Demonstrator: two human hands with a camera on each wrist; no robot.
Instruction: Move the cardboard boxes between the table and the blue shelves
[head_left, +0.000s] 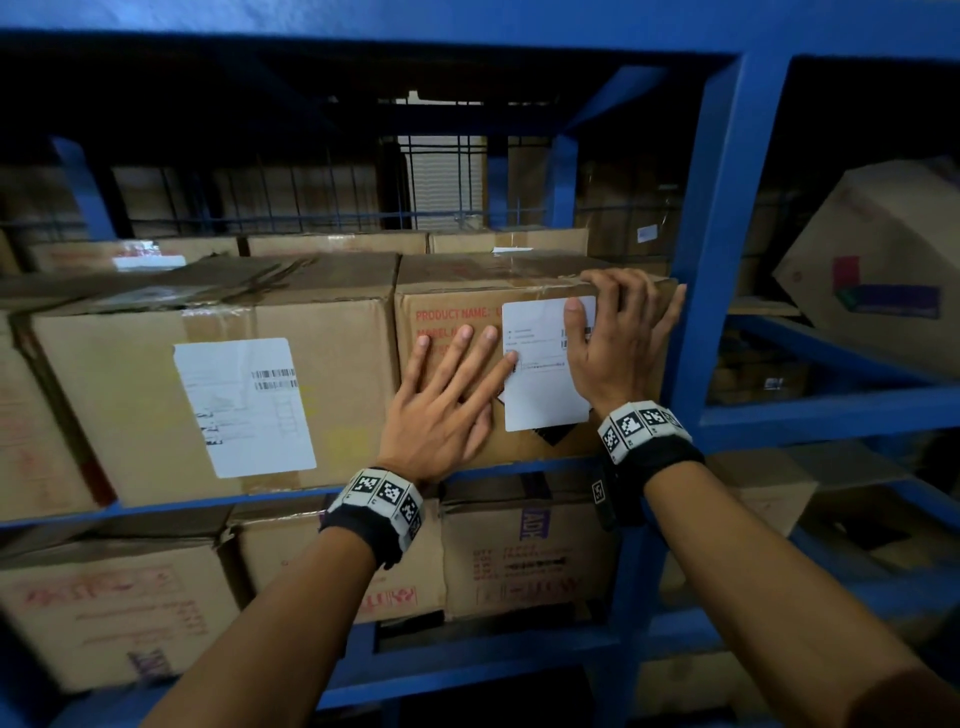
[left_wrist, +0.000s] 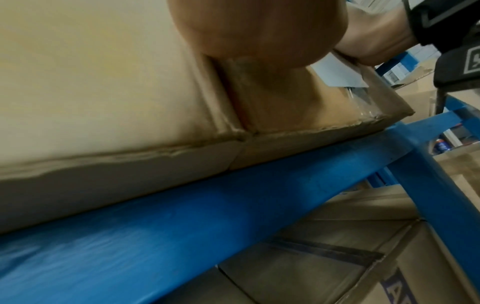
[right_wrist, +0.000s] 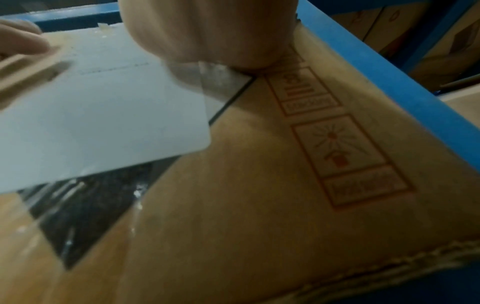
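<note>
A cardboard box (head_left: 462, 291) with red print and a white label (head_left: 540, 395) stands at the right end of a blue shelf (head_left: 218, 501). My left hand (head_left: 447, 400) lies flat on its front face, fingers straight and spread. My right hand (head_left: 618, 338) grips the box's upper right corner, with the fingers curled over the top edge and the thumb on the label. The left wrist view shows the box's lower front (left_wrist: 285, 107) on the shelf beam (left_wrist: 207, 205). In the right wrist view my right hand (right_wrist: 207, 30) presses on the box (right_wrist: 259, 185) beside the label (right_wrist: 103, 113).
A larger labelled box (head_left: 208, 374) touches the held box on its left, with more boxes behind. A blue upright (head_left: 711, 234) stands close to the box's right side. Boxes (head_left: 519, 556) fill the shelf below. A tilted box (head_left: 883, 260) leans in the right bay.
</note>
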